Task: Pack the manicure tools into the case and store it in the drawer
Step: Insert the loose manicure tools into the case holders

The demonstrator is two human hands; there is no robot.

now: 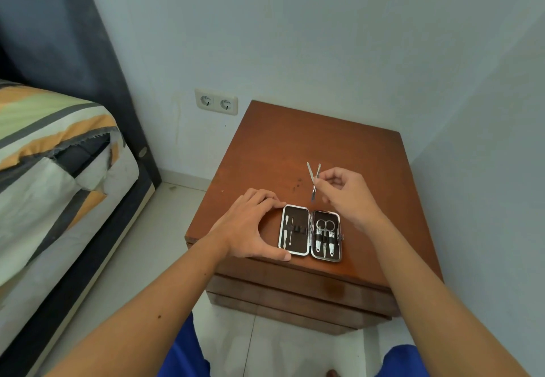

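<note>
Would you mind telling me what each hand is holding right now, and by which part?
The right hand pinches the tweezers around mid-length. The left hand holds nothing; it steadies the open case at its left edge.

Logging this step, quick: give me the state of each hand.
Left hand: open, fingers bracing the left edge of the open case, gripping nothing.
Right hand: closed, fingers pinching two thin metal tools above the nightstand.

The case (310,233) lies open at the nightstand's (280,146) front edge, with bare wood behind it up to the wall. The left hand (250,226) blocks its left side. The right hand (348,194), pinching tweezers (313,180), hangs just behind its right half.
</note>
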